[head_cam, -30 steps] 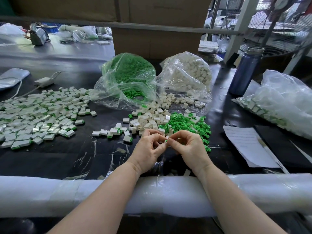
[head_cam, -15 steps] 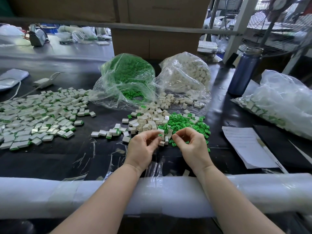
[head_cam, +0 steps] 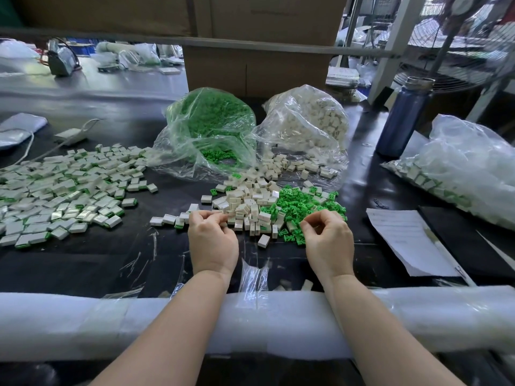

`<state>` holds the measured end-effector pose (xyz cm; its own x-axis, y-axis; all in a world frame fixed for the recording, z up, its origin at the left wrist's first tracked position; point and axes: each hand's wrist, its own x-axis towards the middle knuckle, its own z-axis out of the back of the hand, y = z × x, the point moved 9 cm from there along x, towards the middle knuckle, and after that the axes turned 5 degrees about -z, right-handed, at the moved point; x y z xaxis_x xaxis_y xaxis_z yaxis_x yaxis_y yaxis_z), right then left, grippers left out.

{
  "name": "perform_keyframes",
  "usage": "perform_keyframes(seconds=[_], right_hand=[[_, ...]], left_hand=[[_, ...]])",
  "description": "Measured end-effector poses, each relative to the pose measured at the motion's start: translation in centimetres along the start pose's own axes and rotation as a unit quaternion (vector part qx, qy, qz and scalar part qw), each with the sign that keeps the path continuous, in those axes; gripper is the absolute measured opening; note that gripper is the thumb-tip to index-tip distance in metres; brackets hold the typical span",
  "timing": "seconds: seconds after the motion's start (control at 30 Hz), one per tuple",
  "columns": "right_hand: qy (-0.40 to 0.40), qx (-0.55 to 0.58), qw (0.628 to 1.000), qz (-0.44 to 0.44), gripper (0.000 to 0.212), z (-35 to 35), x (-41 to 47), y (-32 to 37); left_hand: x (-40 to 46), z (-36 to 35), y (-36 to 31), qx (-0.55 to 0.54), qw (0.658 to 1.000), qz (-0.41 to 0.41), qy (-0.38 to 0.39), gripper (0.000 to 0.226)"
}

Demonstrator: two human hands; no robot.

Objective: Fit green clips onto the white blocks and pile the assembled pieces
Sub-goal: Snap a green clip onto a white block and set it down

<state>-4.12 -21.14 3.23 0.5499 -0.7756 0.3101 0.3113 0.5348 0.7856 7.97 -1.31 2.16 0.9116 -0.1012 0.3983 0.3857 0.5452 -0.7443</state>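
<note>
- Head view. The black table [head_cam: 83,263] has a white foam-padded bar [head_cam: 83,324] along its near edge; both forearms cross that bar. Bare table surface lies between the bar and the loose white blocks [head_cam: 248,207], with crinkled clear film on it.
- Left hand [head_cam: 213,240] sits at the near left edge of the white blocks, fingers curled, tips pinched together; whether they hold a piece cannot be told.
- Right hand [head_cam: 328,240] sits just right of the blocks, at the near edge of the green clips [head_cam: 303,204], fingers curled; contents cannot be told.
- White blocks: small, boxy, matte. Green clips: small, pronged, glossy plastic.
- Assembled pieces [head_cam: 64,196], white with green edging, spread well left of the blocks.
- Behind the blocks, two clear crinkled bags: green bag [head_cam: 211,129] and white bag [head_cam: 306,121].
</note>
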Motion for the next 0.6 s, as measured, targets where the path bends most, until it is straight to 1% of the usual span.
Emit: perform_keyframes(seconds=[0.1, 0.17, 0.23, 0.27, 0.33, 0.47, 0.6], right_hand=[[0.043, -0.074, 0.996, 0.003, 0.004, -1.2, -0.1, -0.1], [0.065, -0.114, 0.991, -0.001, 0.005, -1.7, -0.1, -0.4], [0.07, -0.133, 0.989, 0.003, 0.007, -1.9, -0.2, -0.4], [0.07, -0.142, 0.987, 0.006, 0.007, -2.0, -0.2, -0.3], [0.074, -0.169, 0.983, 0.012, 0.008, -2.2, -0.3, -0.2], [0.074, -0.197, 0.977, 0.023, 0.012, -2.4, -0.4, -0.2], [0.08, -0.222, 0.971, 0.033, 0.016, -2.7, -0.4, -0.2]], left_hand=[[-0.1, -0.1, 0.8, 0.039, 0.998, 0.04, 0.014, 0.026], [-0.2, -0.2, 1.1, 0.066, 0.995, 0.064, 0.03, 0.025], [-0.3, 0.0, 1.1, 0.112, 0.991, 0.069, 0.038, 0.026], [-0.3, 0.1, 0.9, 0.13, 0.989, 0.06, 0.037, 0.026], [-0.4, 0.0, 0.1, 0.13, 0.991, 0.02, 0.037, 0.024], [-1.0, -1.7, -2.3, 0.088, 0.987, -0.092, 0.097, 0.016], [-1.4, -3.1, -2.6, 0.106, 0.974, -0.121, 0.159, 0.024]])
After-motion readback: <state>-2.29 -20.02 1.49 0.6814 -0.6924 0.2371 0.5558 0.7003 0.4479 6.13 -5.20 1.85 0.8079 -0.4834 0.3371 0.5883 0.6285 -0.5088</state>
